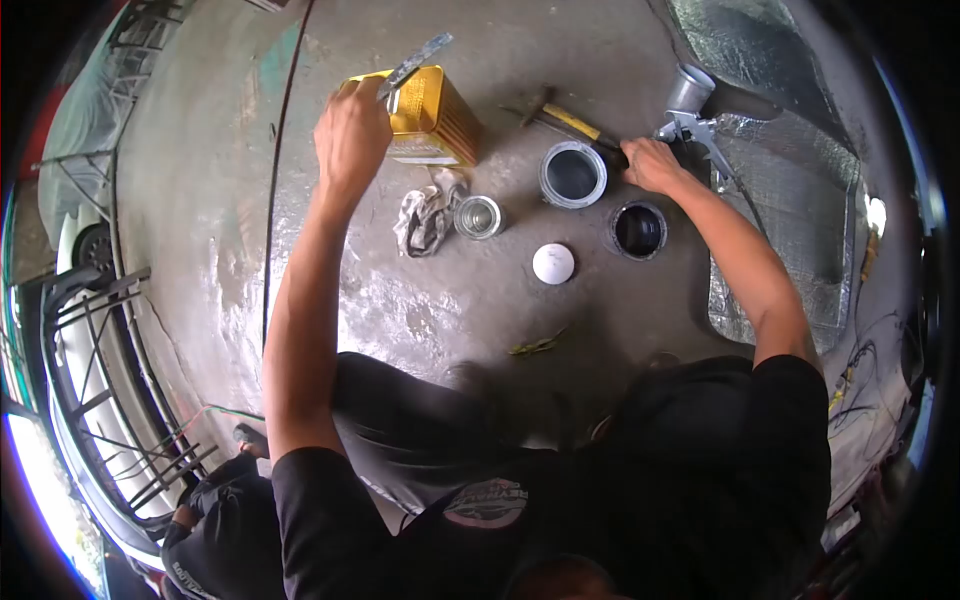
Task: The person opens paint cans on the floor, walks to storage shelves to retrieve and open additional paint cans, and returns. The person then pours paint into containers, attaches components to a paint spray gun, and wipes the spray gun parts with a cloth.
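My left hand [355, 135] is closed around a flat metal strip [420, 62], raised over the top of a yellow square tin [440, 120]. My right hand [652, 166] grips the end of a hammer [572, 124] with a black and yellow handle, its head pointing left near the floor. Just left of that hand stands an open can [573, 174] with dark grey contents. A second open can [638, 230], dark inside, is below it. A round white lid [553, 263] lies closer to me. Between the tin and lid are a glass jar [480, 217] and a crumpled rag [427, 215].
A spray gun [690, 115] with a metal cup stands beyond my right hand, near shiny foil sheeting [775, 200]. A dark line [277, 180] crosses the floor on the left. Metal racks [95, 360] and a person in dark clothes [230, 525] are at far left.
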Demonstrator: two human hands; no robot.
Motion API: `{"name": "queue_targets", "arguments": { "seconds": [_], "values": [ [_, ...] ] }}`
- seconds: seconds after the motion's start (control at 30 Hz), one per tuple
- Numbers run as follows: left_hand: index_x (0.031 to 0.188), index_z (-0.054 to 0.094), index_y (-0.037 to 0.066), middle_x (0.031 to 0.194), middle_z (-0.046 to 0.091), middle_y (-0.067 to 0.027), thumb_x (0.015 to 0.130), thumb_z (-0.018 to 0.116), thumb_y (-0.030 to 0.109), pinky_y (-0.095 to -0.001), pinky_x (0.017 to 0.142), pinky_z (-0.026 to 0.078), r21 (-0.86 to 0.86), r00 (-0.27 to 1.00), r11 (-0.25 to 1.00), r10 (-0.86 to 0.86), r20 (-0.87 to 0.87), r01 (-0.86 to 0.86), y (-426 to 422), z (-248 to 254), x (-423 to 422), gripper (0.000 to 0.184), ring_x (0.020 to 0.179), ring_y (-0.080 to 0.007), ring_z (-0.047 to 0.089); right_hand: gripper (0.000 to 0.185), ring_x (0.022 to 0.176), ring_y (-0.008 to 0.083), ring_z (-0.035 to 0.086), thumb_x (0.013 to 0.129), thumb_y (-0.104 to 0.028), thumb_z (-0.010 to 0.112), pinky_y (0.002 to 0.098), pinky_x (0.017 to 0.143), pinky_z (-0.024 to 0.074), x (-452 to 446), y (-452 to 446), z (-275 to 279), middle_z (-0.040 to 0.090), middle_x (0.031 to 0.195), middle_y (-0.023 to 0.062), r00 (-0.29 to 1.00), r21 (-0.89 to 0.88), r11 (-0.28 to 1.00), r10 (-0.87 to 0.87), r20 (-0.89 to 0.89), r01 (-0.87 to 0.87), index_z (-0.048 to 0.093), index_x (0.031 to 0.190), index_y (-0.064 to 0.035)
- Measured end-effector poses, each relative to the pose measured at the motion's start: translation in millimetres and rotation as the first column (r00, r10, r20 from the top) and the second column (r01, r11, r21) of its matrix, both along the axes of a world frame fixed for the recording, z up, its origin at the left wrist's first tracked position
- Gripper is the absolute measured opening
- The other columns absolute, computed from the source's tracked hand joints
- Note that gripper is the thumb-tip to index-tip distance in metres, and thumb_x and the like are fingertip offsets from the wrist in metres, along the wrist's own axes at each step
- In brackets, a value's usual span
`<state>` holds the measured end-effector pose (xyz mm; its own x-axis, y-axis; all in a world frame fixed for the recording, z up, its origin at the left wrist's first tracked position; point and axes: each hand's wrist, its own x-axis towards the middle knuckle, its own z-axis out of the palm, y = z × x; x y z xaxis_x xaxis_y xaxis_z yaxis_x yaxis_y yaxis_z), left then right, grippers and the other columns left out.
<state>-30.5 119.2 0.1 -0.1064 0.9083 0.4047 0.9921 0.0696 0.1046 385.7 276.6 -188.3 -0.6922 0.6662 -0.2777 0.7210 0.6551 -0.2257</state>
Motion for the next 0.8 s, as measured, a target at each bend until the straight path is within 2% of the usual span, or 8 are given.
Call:
{"name": "queue_targets", "arguments": {
  "seconds": [0.13, 0.23, 0.37, 0.4, 0.47, 0.57, 0.7, 0.8],
  "values": [
    [0.114, 0.070, 0.009, 0.102, 0.074, -0.0182, 0.085, 0.059, 0.002, -0.0507, 0.082, 0.058, -0.120, 0.993, 0.990, -0.087, -0.076, 0.077, 27, -24, -33, 0.031, 0.095, -0.0424, 0.070, 0.036, 0.085, 0.0422, 0.071, 0.081, -0.027, 0.076, 0.0481, 0.075, 0.0545, 11, 12, 32, 0.071, 0.091, 0.0258, 0.948, -0.185, 0.970, -0.200, -0.246, 0.157, 0.067, 0.103, 0.0008],
    [0.115, 0.072, 0.011, 0.103, 0.074, -0.0202, 0.085, 0.060, 0.005, -0.0521, 0.083, 0.057, -0.121, 0.995, 0.989, -0.095, -0.037, 0.089, 36, -27, -43, 0.032, 0.095, -0.0433, 0.071, 0.040, 0.073, 0.0227, 0.069, 0.088, -0.033, 0.073, 0.0392, 0.074, 0.0549, 13, 24, 49, 0.071, 0.077, 0.0096, 0.781, -0.340, 0.910, -0.386, -0.492, 0.236, 0.069, 0.111, 0.0000],
    [0.117, 0.072, 0.011, 0.107, 0.074, -0.0220, 0.085, 0.061, 0.008, -0.0527, 0.083, 0.056, -0.147, 0.989, 0.979, -0.145, -0.030, 0.139, 42, -30, -54, 0.034, 0.095, -0.0444, 0.071, 0.041, 0.080, 0.0138, 0.067, 0.095, -0.031, 0.073, 0.0304, 0.072, 0.0542, -6, 22, 65, 0.076, 0.096, 0.0074, 0.694, -0.309, 0.919, -0.388, -0.607, 0.244, 0.068, 0.128, -0.0073],
    [0.117, 0.072, 0.011, 0.107, 0.074, -0.0224, 0.085, 0.061, 0.009, -0.0530, 0.083, 0.056, -0.186, 0.992, 0.976, -0.119, -0.038, 0.110, 43, -24, -48, 0.034, 0.096, -0.0446, 0.071, 0.035, 0.107, 0.0320, 0.074, 0.093, -0.024, 0.070, 0.0389, 0.093, 0.0573, -18, 12, 85, 0.077, 0.113, 0.0211, 0.706, -0.256, 0.921, -0.390, -0.591, 0.295, 0.073, 0.119, -0.0007],
    [0.128, 0.069, 0.009, 0.115, 0.074, -0.0191, 0.086, 0.066, 0.020, -0.0468, 0.089, 0.056, -0.316, 0.995, 0.948, -0.057, -0.081, 0.029, 48, -15, -47, 0.044, 0.098, -0.0413, 0.071, 0.036, 0.103, 0.0321, 0.074, 0.092, -0.023, 0.071, 0.0395, 0.091, 0.0573, -31, 2, 96, 0.077, 0.109, 0.0222, 0.690, -0.191, 0.942, -0.332, -0.643, 0.276, 0.072, 0.119, 0.0007],
    [0.103, 0.072, -0.002, 0.086, 0.072, -0.0270, 0.085, 0.077, 0.020, -0.0488, 0.070, 0.055, -0.128, 0.987, 0.992, -0.001, 0.158, 0.021, 39, -5, -24, 0.029, 0.080, -0.0416, 0.073, 0.035, 0.098, 0.0328, 0.073, 0.091, -0.021, 0.071, 0.0408, 0.087, 0.0570, -46, -5, 107, 0.074, 0.105, 0.0223, 0.691, -0.075, 0.973, -0.209, -0.692, 0.219, 0.071, 0.117, 0.0026],
    [0.126, 0.067, 0.005, 0.109, 0.075, -0.0168, 0.087, 0.068, 0.019, -0.0424, 0.084, 0.056, -0.150, 0.992, 0.984, -0.081, 0.102, 0.096, -13, 21, -27, 0.042, 0.090, -0.0355, 0.073, 0.031, 0.092, 0.0367, 0.070, 0.091, -0.020, 0.070, 0.0444, 0.082, 0.0557, -66, -25, 127, 0.070, 0.099, 0.0207, 0.682, 0.057, 0.986, -0.067, -0.728, 0.157, 0.071, 0.113, 0.0018],
    [0.121, 0.067, 0.003, 0.102, 0.075, -0.0120, 0.081, 0.072, 0.004, -0.0379, 0.078, 0.056, -0.424, 0.945, 0.898, 0.031, 0.324, 0.116, -87, 21, -26, 0.041, 0.085, -0.0246, 0.073, 0.028, 0.089, 0.0391, 0.068, 0.091, -0.019, 0.070, 0.0463, 0.080, 0.0548, -75, -26, 139, 0.068, 0.096, 0.0203, 0.661, 0.144, 0.980, 0.020, -0.750, 0.134, 0.072, 0.111, 0.0007]
  ]
}}
